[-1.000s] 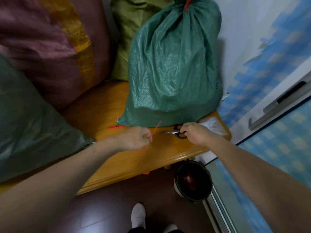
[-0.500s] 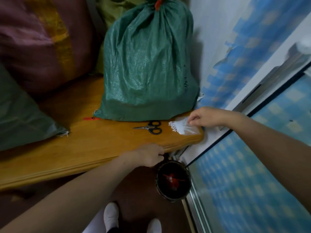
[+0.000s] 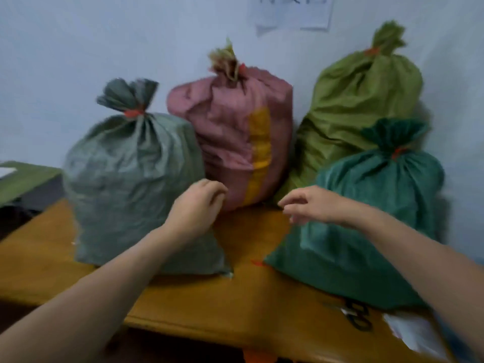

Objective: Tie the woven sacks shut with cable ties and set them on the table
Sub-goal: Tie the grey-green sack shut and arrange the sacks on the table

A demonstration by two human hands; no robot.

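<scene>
4 tied sacks on table; left hand nearest grey sack, right hand over teal sack; both loosely curled, empty.

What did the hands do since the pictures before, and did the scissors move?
The right hand let go of the white packet and rose empty before the dark green sack. The left hand came up from the table edge, also empty. The scissors stayed on the table by that sack.

My orange-brown wooden surface bears a grey-green woven sack, pink woven sack, olive woven sack, teal woven sack and black-handled scissors.
</scene>
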